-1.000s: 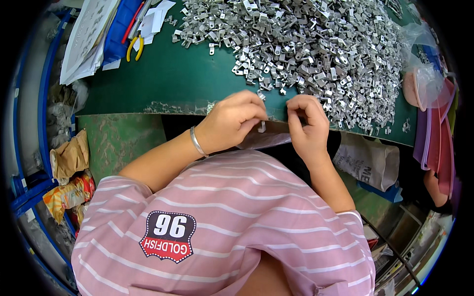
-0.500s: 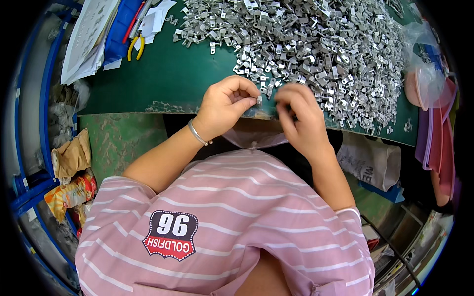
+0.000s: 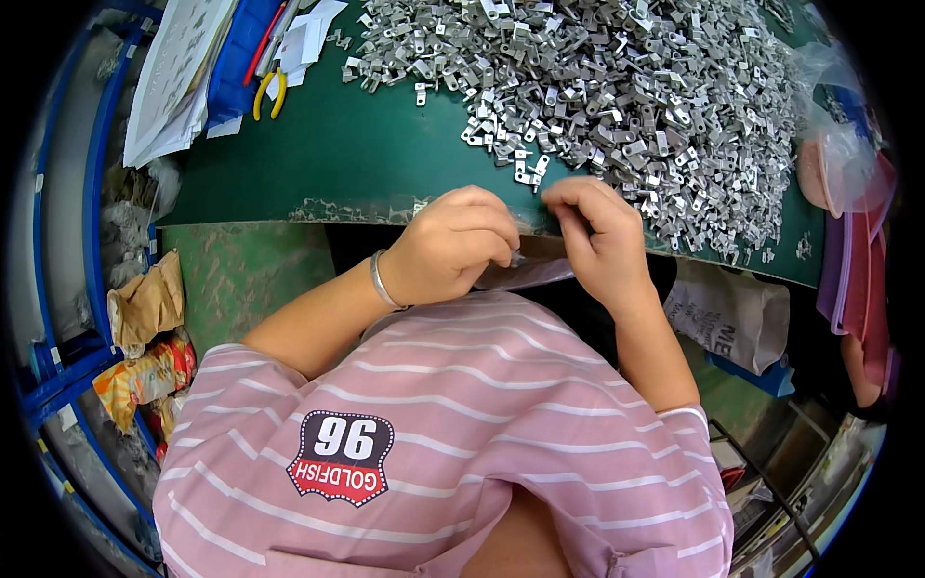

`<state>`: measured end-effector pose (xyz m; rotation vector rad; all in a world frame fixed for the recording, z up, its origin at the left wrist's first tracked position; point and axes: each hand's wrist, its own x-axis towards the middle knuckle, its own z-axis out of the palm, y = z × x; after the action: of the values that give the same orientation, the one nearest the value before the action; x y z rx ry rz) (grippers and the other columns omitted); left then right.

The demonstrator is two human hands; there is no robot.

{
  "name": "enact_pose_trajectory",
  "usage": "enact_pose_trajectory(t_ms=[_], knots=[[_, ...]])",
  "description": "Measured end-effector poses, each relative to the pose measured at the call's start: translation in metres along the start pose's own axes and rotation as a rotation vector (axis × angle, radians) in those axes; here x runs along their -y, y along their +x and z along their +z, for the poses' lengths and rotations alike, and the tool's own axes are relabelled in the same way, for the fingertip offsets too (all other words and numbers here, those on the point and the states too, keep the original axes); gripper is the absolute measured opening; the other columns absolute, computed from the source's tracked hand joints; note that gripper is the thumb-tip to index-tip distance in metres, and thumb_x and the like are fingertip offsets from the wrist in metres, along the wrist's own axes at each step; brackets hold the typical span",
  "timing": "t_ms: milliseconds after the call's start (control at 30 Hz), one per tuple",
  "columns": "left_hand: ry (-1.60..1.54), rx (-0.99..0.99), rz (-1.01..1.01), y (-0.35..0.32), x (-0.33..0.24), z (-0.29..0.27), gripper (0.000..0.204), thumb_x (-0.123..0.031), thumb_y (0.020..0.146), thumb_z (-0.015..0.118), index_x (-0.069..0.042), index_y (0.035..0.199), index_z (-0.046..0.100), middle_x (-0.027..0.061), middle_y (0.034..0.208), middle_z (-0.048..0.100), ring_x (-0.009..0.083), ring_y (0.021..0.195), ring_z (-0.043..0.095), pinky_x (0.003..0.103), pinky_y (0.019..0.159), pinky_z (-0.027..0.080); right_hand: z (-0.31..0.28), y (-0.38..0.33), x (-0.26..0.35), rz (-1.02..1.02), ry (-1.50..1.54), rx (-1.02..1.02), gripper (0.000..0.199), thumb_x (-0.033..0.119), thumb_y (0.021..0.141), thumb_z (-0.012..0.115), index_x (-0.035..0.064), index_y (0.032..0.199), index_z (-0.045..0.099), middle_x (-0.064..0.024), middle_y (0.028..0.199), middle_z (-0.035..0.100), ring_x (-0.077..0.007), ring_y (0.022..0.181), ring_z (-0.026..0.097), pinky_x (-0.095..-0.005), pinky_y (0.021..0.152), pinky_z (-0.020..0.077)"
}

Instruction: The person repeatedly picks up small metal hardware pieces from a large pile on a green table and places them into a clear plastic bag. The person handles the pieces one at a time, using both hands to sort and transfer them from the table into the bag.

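My left hand (image 3: 455, 246), with a bracelet at the wrist, hangs just below the table's near edge. Its fingers are curled together, and a small greyish bit shows at their tips, too unclear to name. Under it lies the pale plastic bag (image 3: 538, 275), partly hidden by the hand and my shirt. At the table edge my right hand (image 3: 607, 236) has thumb and forefinger brought together; whatever they hold, if anything, is hidden. A few small silver metal brackets (image 3: 529, 171) lie just beyond its fingertips, by the big heap of like brackets (image 3: 626, 106).
The green table (image 3: 299, 173) has a worn near edge. Yellow-handled pliers (image 3: 270, 94), a blue bin (image 3: 231, 89) and papers (image 3: 171, 87) are at the far left. Blue shelving (image 3: 92, 193) stands left; a pink container (image 3: 824, 173) and a pale sack (image 3: 727, 313) are at right.
My left hand has come down from the table edge to over the plastic bag; the bracket in its fingertips no longer shows clearly. My right hand has shifted slightly nearer me, its fingers closing.
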<state>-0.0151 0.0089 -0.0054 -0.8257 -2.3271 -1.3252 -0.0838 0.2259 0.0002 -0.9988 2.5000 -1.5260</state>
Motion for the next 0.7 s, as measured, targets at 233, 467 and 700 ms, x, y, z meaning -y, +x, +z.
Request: enact_pose_trajectory(t_ms=[233, 467, 700], knots=[[0.29, -0.072, -0.196, 0.025, 0.012, 0.026, 0.029, 0.0, 0.078, 0.075, -0.001, 0.105, 0.064, 0.0129, 0.097, 0.064, 0.0369, 0.092, 0.061, 0.043, 0.084, 0.05, 0.02, 0.017, -0.013, -0.237, -0.378, -0.101, 0.029, -0.005, 0.079, 0.067, 0.0037, 0.107, 0.063, -0.0135, 0.096, 0.067, -0.0352, 0.086, 0.061, -0.0447, 0.074, 0.0515], [0.28, 0.072, -0.184, 0.021, 0.019, 0.022, 0.026, 0.001, 0.08, 0.075, -0.003, 0.104, 0.066, 0.0126, 0.093, 0.062, 0.0313, 0.086, 0.062, 0.041, 0.075, 0.05, 0.003, -0.002, 0.003, 0.044, -0.15, -0.049, 0.027, -0.005, 0.084, 0.068, 0.001, 0.109, 0.065, -0.0131, 0.098, 0.066, -0.0291, 0.089, 0.064, -0.0373, 0.075, 0.0522], [-0.577, 0.067, -0.571, 0.004, 0.0, 0.003, 0.02, 0.006, 0.088, 0.07, -0.003, 0.106, 0.067, 0.012, 0.109, 0.066, 0.0166, 0.095, 0.068, 0.027, 0.078, 0.055, -0.015, -0.012, -0.004, 0.351, 0.803, 0.118, 0.023, -0.01, 0.09, 0.063, -0.0041, 0.113, 0.067, -0.0056, 0.103, 0.069, -0.0136, 0.095, 0.066, -0.0275, 0.086, 0.0537]])
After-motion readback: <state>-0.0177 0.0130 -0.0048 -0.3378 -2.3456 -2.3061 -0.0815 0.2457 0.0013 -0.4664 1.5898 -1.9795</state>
